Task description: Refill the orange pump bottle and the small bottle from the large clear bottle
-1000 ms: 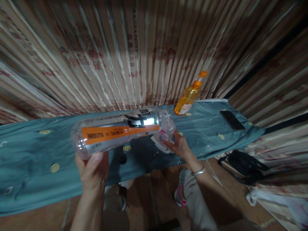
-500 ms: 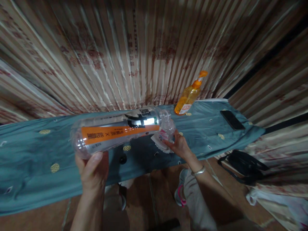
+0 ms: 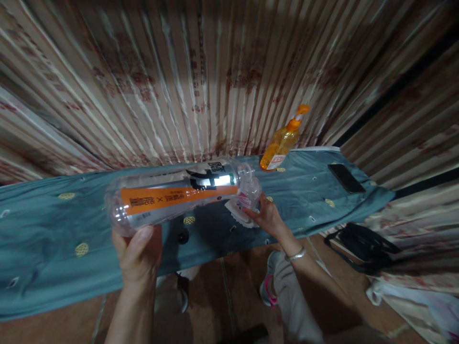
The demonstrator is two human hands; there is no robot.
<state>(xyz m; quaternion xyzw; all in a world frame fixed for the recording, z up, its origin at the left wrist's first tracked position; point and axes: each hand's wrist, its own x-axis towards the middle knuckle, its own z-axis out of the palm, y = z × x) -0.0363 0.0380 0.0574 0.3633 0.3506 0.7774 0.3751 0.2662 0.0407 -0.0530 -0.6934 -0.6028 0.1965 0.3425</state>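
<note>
My left hand (image 3: pixel 141 251) is closed around the base end of a large clear plastic bottle (image 3: pixel 179 193) with an orange and silver label. The bottle lies almost level in the air, its open mouth pointing right and slightly higher than its base. At that mouth, my right hand (image 3: pixel 268 217) grips a small clear plastic container (image 3: pixel 253 191) with a pink-marked label. Whether the two rims touch I cannot tell. Under the small container sits a white piece with a scalloped edge (image 3: pixel 238 214). A small round black cap-like thing (image 3: pixel 183 237) rests on the cloth below the bottle.
A blue-green cloth (image 3: pixel 43 229) covers the long table. An orange pump bottle (image 3: pixel 279 145) stands at the back, and a black phone (image 3: pixel 346 178) lies to the right. Pleated curtains (image 3: pixel 215 71) hang close behind. A black bag (image 3: pixel 366 246) is at the lower right.
</note>
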